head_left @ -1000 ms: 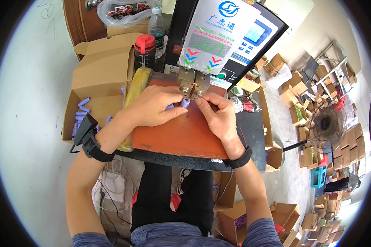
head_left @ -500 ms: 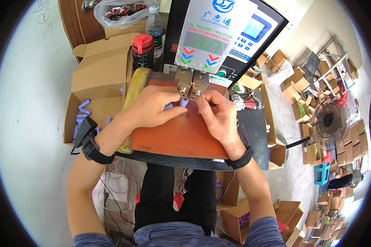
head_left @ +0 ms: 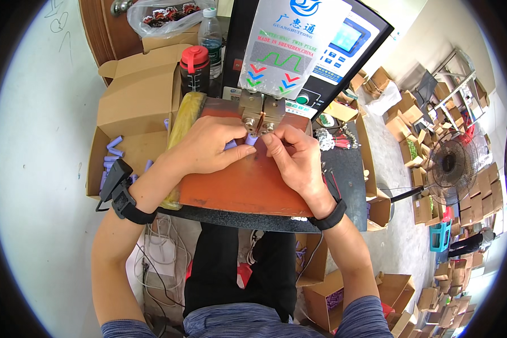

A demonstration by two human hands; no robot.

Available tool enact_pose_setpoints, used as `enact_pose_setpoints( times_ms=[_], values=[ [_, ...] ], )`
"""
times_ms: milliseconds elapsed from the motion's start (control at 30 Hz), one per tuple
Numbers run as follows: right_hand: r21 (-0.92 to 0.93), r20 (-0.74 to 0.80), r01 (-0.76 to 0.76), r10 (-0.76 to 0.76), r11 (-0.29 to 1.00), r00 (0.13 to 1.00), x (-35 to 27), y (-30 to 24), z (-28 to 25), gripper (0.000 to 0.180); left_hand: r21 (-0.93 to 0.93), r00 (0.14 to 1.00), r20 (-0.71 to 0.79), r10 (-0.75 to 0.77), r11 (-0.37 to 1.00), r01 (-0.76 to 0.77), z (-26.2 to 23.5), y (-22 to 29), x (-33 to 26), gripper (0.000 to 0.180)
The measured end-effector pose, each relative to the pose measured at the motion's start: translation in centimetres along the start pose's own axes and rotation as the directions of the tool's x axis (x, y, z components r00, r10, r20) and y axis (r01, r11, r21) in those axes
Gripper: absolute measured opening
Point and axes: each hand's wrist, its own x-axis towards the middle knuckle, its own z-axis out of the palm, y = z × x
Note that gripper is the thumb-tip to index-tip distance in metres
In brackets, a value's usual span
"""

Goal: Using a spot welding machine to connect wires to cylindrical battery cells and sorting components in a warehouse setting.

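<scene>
My left hand (head_left: 208, 145) reaches in over an orange work mat (head_left: 236, 191) and grips a small purple cylindrical battery cell (head_left: 251, 140) between thumb and fingers. The cell's far end is right below the metal electrode heads (head_left: 262, 112) of a spot welder. Another purple piece (head_left: 231, 145) shows between my left thumb and fingers. To the right of the electrodes, my right hand (head_left: 296, 158) is closed in a pinch, its thumb and forefinger close to the cell. Whatever lies between those fingertips is too small to make out.
The welder's black housing (head_left: 372, 34) stands behind the mat. At the left, an open cardboard box (head_left: 132, 93) holds several purple cells, beside a yellow wrapped bar (head_left: 187, 127). A black bottle with a red lid (head_left: 195, 70) stands behind. Wired parts (head_left: 341, 139) lie right; a fan (head_left: 449, 163) stands beyond.
My right thumb and forefinger have shifted slightly left, toward the cell. My left hand stays on the cell. The distant person at the right has moved slightly.
</scene>
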Motion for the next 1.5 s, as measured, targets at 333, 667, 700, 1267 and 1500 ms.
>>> enact_pose_setpoints(
  times_ms=[333, 667, 700, 1267, 1500],
  values=[
    [-0.096, 0.0, 0.053, -0.053, 0.994, 0.999, 0.1, 0.0, 0.1, 0.011, 0.006, 1.0, 0.002, 0.0, 1.0, 0.0, 0.0, 0.1, 0.0, 0.028],
    [-0.135, -0.001, 0.121, -0.122, 0.983, 0.992, 0.2, -0.6, -0.3, 0.01, 0.004, 1.0, 0.011, -0.013, 1.0, 0.013, -0.1, 0.3, 0.0, 0.025],
    [-0.164, -0.009, 0.156, -0.159, 0.974, 0.987, 0.3, -0.4, -0.3, 0.008, 0.01, 1.0, 0.012, -0.008, 1.0, 0.008, 0.0, 0.2, 0.1, 0.025],
    [-0.072, -0.113, -0.009, 0.001, 0.997, 0.994, 0.0, 0.0, 0.0, 0.007, -0.261, 0.987, -0.067, -0.15, 0.957, 0.127, 0.2, -0.6, 0.0, 0.02],
    [0.106, -0.036, -0.052, 0.056, 0.993, 0.998, -0.1, 0.1, 0.1, 0.01, -0.217, 0.992, 0.014, -0.123, 0.968, 0.123, -0.5, 0.7, 0.3, 0.018]
  ],
)
